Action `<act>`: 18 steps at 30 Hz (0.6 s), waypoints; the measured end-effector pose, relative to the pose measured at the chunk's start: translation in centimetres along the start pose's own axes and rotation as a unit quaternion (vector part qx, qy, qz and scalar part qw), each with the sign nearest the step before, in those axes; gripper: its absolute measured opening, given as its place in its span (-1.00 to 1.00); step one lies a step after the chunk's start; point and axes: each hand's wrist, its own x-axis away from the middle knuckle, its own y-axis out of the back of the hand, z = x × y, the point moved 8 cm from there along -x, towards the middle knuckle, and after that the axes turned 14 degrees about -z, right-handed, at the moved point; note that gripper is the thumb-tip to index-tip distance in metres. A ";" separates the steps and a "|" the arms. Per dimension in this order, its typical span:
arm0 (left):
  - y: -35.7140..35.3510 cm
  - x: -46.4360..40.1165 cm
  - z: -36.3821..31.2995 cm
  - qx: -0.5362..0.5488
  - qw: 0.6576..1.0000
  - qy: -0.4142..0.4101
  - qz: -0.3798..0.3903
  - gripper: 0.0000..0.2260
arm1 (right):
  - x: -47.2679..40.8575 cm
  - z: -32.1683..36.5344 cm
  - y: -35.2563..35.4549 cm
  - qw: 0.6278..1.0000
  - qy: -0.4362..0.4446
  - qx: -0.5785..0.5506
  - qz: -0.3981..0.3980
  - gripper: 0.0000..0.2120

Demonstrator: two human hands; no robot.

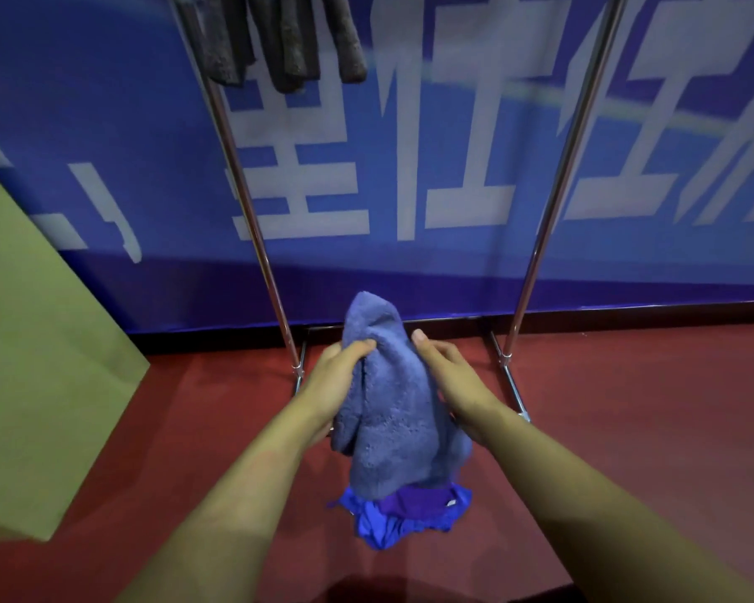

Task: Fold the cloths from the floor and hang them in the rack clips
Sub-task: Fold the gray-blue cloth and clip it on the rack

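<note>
Red flooring fills the lower frame, backed by a blue banner w/ large white characters across the top half. Two hands hold a fluffy blue-grey cloth at centre frame, raised off the floor. Left hand grips the cloth's left side, fingers curled over a fold, thumb apparently tucked behind. Right hand lies against the cloth's right edge, thumb pressed on the fabric; its other fingers are hidden behind the cloth, so their closure can't be told. Directly below the cloth, lower centre, a crumpled bright-blue cloth sits on the floor, partly covered by the hanging end of the held one. Chrome rack stands behind the hands, two uprights rising to the top edge, feet on the floor just beyond the hands. Dark grey cloths hang at upper left-centre; clips are out of frame. Olive-green panel occupies the left edge.
</note>
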 end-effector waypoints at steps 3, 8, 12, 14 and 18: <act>1.6 -0.9 -0.4 0.062 0.996 0.009 -0.060 -0.81 | 0.7 -3.4 0.0 0.985 -0.166 0.009 0.056 -0.08; 2.8 -1.4 -0.3 0.145 0.981 0.030 -0.124 -0.83 | 1.1 -5.2 -0.1 0.963 -0.263 0.017 0.063 0.01; 3.4 -1.3 -0.1 0.163 0.973 0.041 -0.157 -0.81 | 1.6 -5.8 -0.6 0.965 -0.242 0.085 0.055 -0.19; 3.8 -1.6 0.0 0.145 0.974 0.028 -0.169 -0.76 | 1.7 -5.5 -1.0 0.972 -0.211 0.093 0.038 -0.31; 4.3 -2.0 -0.3 0.042 0.981 -0.033 -0.185 -0.70 | 1.1 -3.2 -1.9 0.993 -0.040 0.108 0.028 -0.64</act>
